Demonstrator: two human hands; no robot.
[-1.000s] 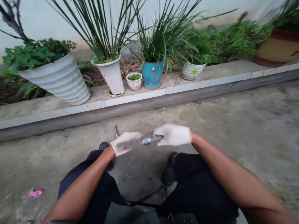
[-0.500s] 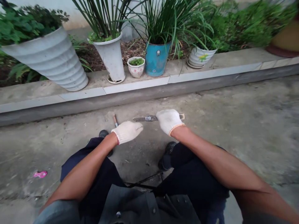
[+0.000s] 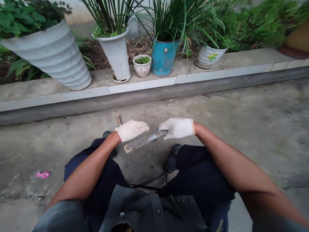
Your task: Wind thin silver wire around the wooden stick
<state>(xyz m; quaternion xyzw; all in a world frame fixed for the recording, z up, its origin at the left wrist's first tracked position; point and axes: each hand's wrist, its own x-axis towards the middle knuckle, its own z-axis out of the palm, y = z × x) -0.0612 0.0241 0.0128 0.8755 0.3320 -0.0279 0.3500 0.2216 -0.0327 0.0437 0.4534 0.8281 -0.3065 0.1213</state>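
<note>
Metal tool hangs slanted in the air well short of the blue pot, on the person's side of it. Its pointed end is at the right hand and its broad pale end is below the left hand. Left fingers lie stretched flat, gripping nothing; whether the right fingers pinch the tip is too blurred to tell. It looks stiff, thin, light and probably sharp-edged, so it is best taken by the broad end or taped middle.

Slim, blurred tool with silvery tape band slants from right hand.
</note>
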